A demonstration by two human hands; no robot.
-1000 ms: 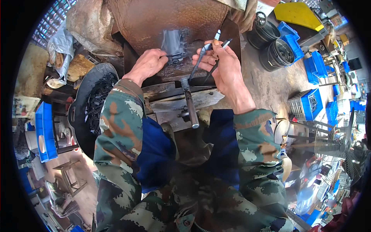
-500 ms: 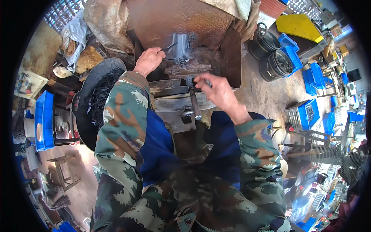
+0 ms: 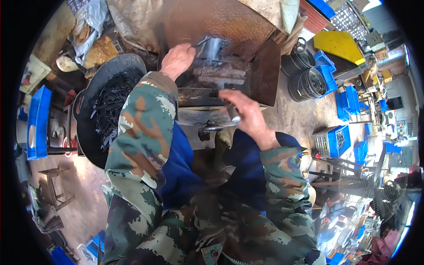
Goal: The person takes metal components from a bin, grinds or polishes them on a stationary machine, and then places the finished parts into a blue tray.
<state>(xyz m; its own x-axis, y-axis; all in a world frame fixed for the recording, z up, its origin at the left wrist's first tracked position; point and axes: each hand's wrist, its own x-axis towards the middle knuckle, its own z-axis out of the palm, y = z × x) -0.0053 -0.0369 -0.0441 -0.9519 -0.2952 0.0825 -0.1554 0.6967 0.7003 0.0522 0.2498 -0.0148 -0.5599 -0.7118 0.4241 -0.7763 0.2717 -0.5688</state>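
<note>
My left hand [image 3: 178,59] is closed at the left of the rusty metal box. A thin dark strip [image 3: 203,41] sticks out past its fingers, towards a whitish-blue streaky patch [image 3: 213,49] at the back. My right hand [image 3: 245,112] is curled over the box's front ledge [image 3: 198,115], around a metal rod-like handle [image 3: 236,119] whose shiny round end points towards me. The handle's far end is blurred. Between the hands, a rough brownish block [image 3: 219,74] lies inside the box.
A black pan [image 3: 84,132] of dark thin metal pieces [image 3: 110,104] stands on the left. To the right are black buckets [image 3: 308,85], blue crates [image 3: 339,140] and a yellow panel [image 3: 338,47]. A caged fan [image 3: 375,194] stands at lower right.
My right hand has come down and closed on the rod-like handle, which lay across the front ledge before. My left hand has shifted slightly up and right; the whole view has shifted too.
</note>
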